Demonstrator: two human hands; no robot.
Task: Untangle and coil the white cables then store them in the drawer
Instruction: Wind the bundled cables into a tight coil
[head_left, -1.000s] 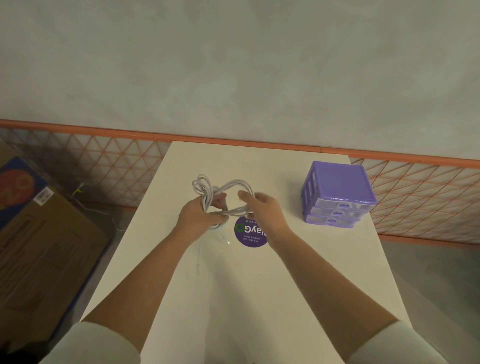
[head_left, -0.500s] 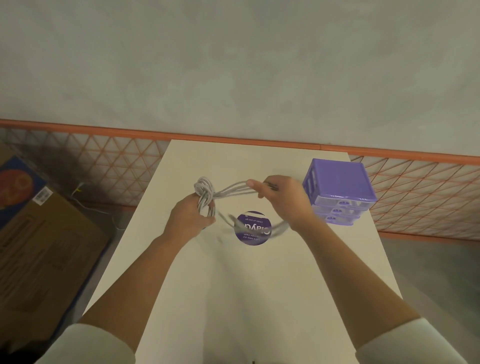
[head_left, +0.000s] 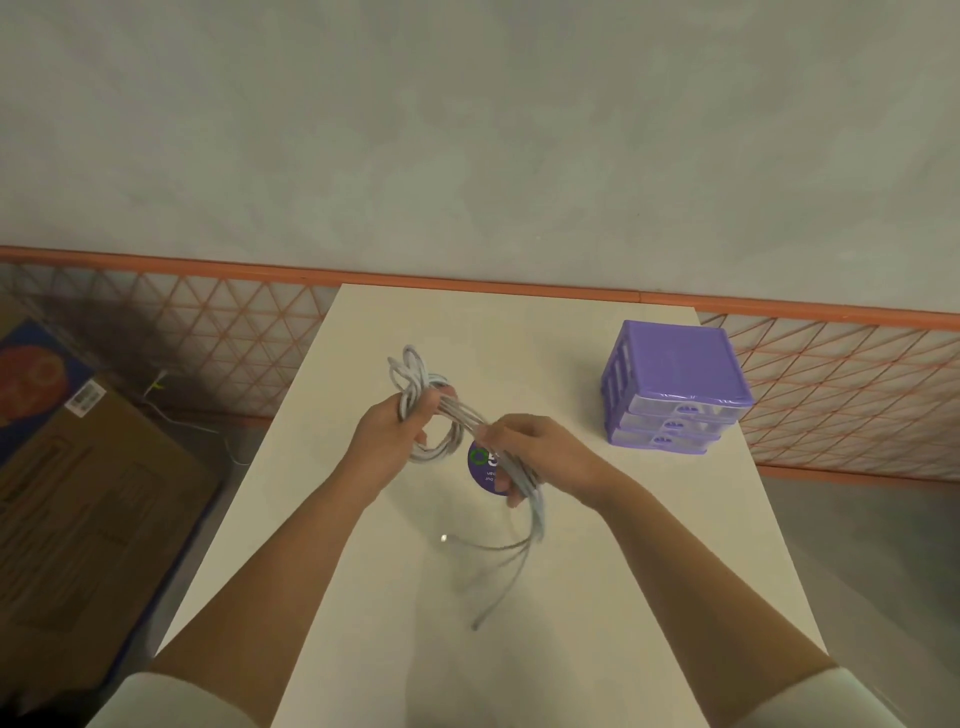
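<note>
I hold a bundle of white cables (head_left: 448, 415) above the middle of the white table (head_left: 597, 571). My left hand (head_left: 397, 431) grips the looped end, with loops sticking up above its fingers. My right hand (head_left: 540, 457) grips the strands a little to the right and lower. Several loose cable ends (head_left: 514, 551) hang blurred below my right hand toward the table. A purple drawer unit (head_left: 675, 384) with three shut drawers stands at the table's right, apart from both hands.
A round purple sticker (head_left: 483, 470) lies on the table under the hands. Cardboard boxes (head_left: 88, 493) stand on the floor at the left. An orange lattice fence (head_left: 841, 395) runs behind the table along the wall.
My right hand has swung from up near the drawer unit back down toward me and the left hand, drawing the strands down; the loose ends now trail below it.
</note>
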